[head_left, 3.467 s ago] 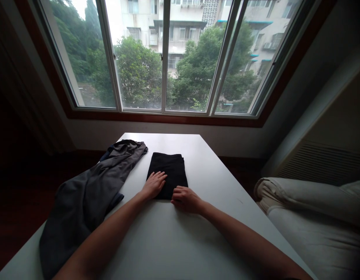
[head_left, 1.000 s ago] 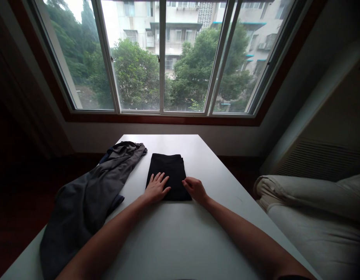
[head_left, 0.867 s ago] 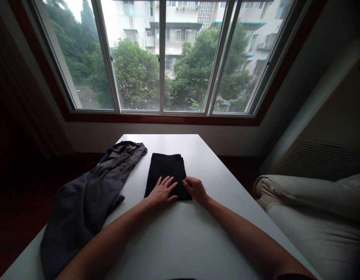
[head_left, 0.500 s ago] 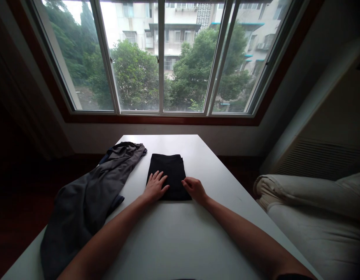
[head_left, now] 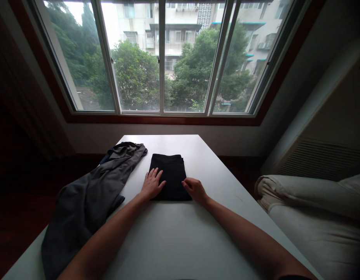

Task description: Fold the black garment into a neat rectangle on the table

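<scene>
A folded black garment (head_left: 172,171) lies flat on the white table in front of me, folded into a neat near-rectangle. My left hand (head_left: 152,184) rests palm down on its left side, fingers spread. At the garment's right edge, my right hand (head_left: 195,189) is closed, with curled fingers pinching the cloth near the lower corner. To the left, a crumpled grey garment (head_left: 89,194) stretches along the table's side, close to my left forearm. Some dark blue cloth shows from under it.
The white table (head_left: 180,241) narrows away from me toward a wall below a wide window (head_left: 162,77) with a brown frame. Right of the table stands a sofa with a pale cover (head_left: 311,225). A curtain (head_left: 25,101) hangs at the far left.
My left hand has slid a little to the left across the black garment, toward its left edge. My right hand and both garments stay where they were.
</scene>
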`<state>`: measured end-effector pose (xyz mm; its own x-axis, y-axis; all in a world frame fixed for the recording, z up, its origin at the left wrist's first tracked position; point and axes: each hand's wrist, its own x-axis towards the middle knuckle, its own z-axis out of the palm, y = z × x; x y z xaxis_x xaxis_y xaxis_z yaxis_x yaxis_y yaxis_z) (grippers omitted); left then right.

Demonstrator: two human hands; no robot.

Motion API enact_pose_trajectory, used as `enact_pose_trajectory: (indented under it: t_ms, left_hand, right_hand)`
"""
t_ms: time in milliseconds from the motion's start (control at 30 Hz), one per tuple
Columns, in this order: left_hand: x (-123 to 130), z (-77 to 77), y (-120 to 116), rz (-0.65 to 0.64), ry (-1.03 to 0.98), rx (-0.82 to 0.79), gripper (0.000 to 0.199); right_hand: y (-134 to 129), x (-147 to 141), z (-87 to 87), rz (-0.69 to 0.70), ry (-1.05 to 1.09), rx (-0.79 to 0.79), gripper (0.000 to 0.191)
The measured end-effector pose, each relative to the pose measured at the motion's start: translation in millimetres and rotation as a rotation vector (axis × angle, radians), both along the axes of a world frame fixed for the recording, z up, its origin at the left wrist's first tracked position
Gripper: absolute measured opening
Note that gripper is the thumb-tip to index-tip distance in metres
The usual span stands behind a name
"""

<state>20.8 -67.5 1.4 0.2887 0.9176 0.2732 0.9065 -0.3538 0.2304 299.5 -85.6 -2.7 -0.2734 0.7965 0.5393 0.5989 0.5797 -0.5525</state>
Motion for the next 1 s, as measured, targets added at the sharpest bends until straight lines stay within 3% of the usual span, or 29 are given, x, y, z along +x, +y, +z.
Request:
enact_pose_trajectory:
  t_ms: [100, 300, 467, 633, 800, 1000]
  left_hand:
    - [-2, -8.6, 1, -0.047, 0.048, -0.145, 0.067]
    - [2, -8.7, -5, -0.041, 0.05, -0.064, 0.072]
    - [-1, -6.9, -1, 0.054, -0.004, -0.037, 0.071]
    - [-7, -11.3, 7, 0.14, 0.032, -0.142, 0.076]
    - [-4, -10.5, 4, 0.122, 0.043, -0.098, 0.074]
    - [11, -7.6, -10, -0.055, 0.049, -0.108, 0.077]
  right_hand:
    - [-1, 0, 1.4, 0.001, -0.001, -0.009, 0.039]
    - [-3, -2, 3.8, -0.004, -0.004, -0.021, 0.042]
    - [-2, -1, 3.7, -0.001, -0.009, -0.026, 0.043]
    - [-2, 0, 2.6, 0.021, -0.008, -0.036, 0.041]
    - [-2, 0, 1.9, 0.018, -0.004, -0.035, 0.041]
    - [-4, -2, 5.7, 0.016, -0.012, -0.036, 0.042]
